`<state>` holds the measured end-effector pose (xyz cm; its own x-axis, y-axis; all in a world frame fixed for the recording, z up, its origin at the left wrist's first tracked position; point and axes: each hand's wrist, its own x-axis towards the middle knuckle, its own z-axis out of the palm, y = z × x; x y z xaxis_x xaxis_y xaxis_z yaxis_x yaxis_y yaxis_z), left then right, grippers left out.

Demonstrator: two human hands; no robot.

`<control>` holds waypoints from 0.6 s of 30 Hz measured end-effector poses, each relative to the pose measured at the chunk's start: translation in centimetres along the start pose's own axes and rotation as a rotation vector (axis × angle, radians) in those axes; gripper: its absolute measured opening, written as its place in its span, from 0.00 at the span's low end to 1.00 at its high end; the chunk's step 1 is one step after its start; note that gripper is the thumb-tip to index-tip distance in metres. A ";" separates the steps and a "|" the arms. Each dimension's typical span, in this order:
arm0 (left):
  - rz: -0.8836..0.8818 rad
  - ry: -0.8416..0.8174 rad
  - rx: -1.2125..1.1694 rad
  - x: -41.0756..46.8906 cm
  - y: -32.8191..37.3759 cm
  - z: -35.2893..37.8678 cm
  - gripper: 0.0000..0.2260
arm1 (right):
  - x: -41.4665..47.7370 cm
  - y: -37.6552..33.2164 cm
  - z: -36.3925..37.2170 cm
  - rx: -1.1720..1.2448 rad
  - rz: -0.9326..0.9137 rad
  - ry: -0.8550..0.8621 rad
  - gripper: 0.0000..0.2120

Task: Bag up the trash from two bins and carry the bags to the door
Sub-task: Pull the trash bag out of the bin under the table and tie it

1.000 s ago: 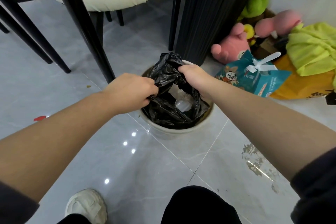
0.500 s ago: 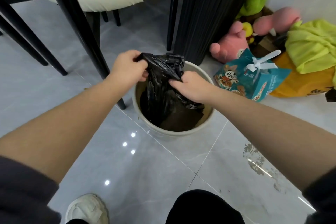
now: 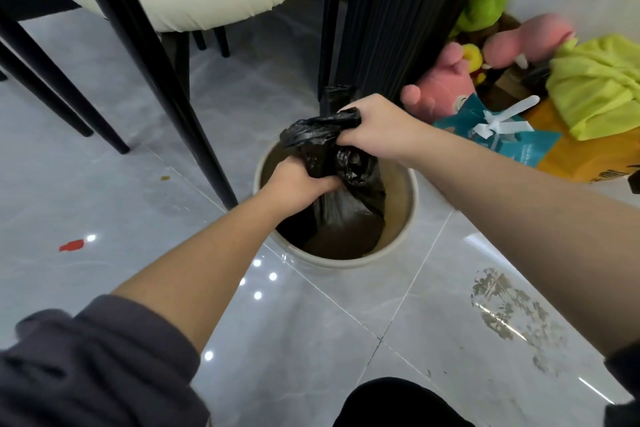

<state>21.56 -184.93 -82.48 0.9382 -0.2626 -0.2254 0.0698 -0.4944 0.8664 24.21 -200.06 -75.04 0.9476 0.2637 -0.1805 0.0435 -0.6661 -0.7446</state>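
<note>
1. Head view looks down at a round, cream-rimmed bin (image 3: 403, 236) standing on the grey tiled floor (image 3: 311, 340), just in front of a chair leg (image 3: 194, 135) and a black ribbed column (image 3: 398, 17).
2. A black trash bag (image 3: 349, 204) sits inside the bin, its lower body against the brown inner wall, its gathered top rising above the rim.
3. The left hand (image 3: 298, 184) is closed in a fist around the bag's neck, low down, at about rim level on the bin's left side.
4. The right hand (image 3: 377, 128) is closed too, fingers curled tight on a bunched strip of the bag's upper edge, held above and behind the left hand over the bin's far edge.
5. Between the two hands the plastic is twisted and crumpled; a short tail of it sticks up past the right hand.
6. Both forearms are bare, with a dark sleeve (image 3: 97, 364) pushed up on the left arm.
7. A small red scrap (image 3: 72, 245) lies on the floor well to the left of the bin.
8. Near the wall, to the right of the bin, lie pink plush toys (image 3: 440, 87), a teal box with a white ribbon (image 3: 498, 132) and a yellow-green cloth (image 3: 595, 80).
</note>
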 end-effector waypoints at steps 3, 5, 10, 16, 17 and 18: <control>-0.074 0.054 -0.010 0.3 -0.1 0.4 0.22 | 0.6 0.3 -0.6 0.040 0.038 0.043 0.09; -0.067 0.067 0.015 0.1 0.1 0.3 0.21 | 0.7 0.4 -0.9 0.051 0.058 0.054 0.08; 0.026 0.143 0.100 -0.4 0.5 0.3 0.17 | 0.9 0.6 -1.0 0.080 0.144 0.073 0.06; -0.050 0.169 0.011 -0.6 2.1 0.8 0.17 | 1.0 -0.6 -0.9 0.457 0.232 0.054 0.10; -0.083 0.106 -0.047 -0.6 2.4 0.9 0.20 | 0.9 -0.7 -0.9 0.498 0.229 0.041 0.10; -0.114 0.032 -0.090 -0.8 2.7 1.0 0.24 | 0.8 -0.7 -0.8 0.525 0.226 0.030 0.09</control>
<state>20.68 -186.85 -80.39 0.9327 -0.1817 -0.3115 0.2052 -0.4429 0.8728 25.17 -199.97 -74.14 0.9241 0.1298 -0.3595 -0.3170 -0.2654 -0.9106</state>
